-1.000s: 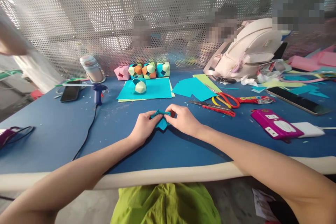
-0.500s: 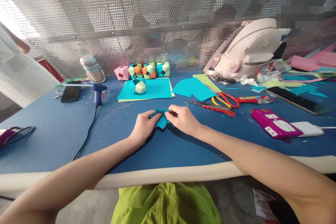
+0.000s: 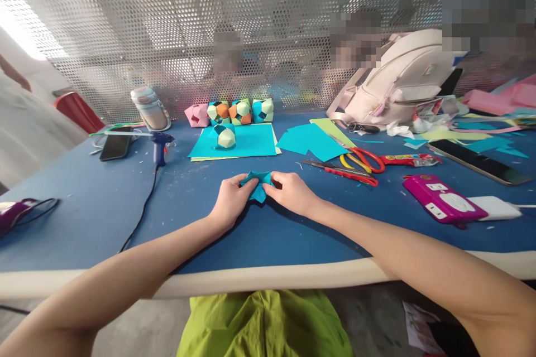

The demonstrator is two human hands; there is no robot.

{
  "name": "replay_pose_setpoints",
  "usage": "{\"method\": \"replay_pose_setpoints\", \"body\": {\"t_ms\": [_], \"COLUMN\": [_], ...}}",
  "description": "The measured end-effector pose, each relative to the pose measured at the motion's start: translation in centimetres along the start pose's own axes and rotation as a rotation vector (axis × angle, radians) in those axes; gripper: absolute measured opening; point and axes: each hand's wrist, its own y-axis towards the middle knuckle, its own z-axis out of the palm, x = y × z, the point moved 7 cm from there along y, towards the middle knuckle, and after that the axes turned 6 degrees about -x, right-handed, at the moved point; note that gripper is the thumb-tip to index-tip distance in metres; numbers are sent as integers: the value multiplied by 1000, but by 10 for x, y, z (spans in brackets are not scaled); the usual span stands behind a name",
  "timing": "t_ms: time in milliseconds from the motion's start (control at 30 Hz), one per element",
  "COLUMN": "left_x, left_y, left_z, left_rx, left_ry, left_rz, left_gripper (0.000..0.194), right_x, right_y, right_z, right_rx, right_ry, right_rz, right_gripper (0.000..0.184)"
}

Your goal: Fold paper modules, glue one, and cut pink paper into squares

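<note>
Right now I have a turquoise folded paper piece pinched from both sides, held above the near middle of the blue tabletop. My left hand grips its left edge, thumb across the front; my right hand is closed on the right edge the same way, though the fingertips behind the paper are hidden. Its upper edge looks spread between my thumbs and a point hangs below, so I judge this to be a shaping or creasing step. As I see it, the next move calls for a steady left pinch and light, even pressure from the right thumb, since thin paper could buckle or tear. Beyond my hands, a green-and-turquoise paper ball sits on a turquoise sheet, with the red-handled scissors lying off to the right.
</note>
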Motion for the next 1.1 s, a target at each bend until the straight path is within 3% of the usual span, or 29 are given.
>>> {"method": "replay_pose_setpoints", "body": {"t_ms": [567, 867, 1100], "left_x": [-7, -11, 1], "left_y": [-5, -10, -9], "left_z": [1, 11, 11], "left_rx": [0, 106, 110], "left_ry": [161, -115, -191], "left_rz": [-9, -48, -118], "left_gripper": [11, 37, 27], "right_x": [5, -4, -2], "right_y": [-3, 3, 0], "right_z": [0, -6, 1], "right_rx": [5, -39, 43], "right_ry": [-28, 174, 253], "right_rz": [-7, 99, 109], "right_gripper": [25, 24, 22]}}
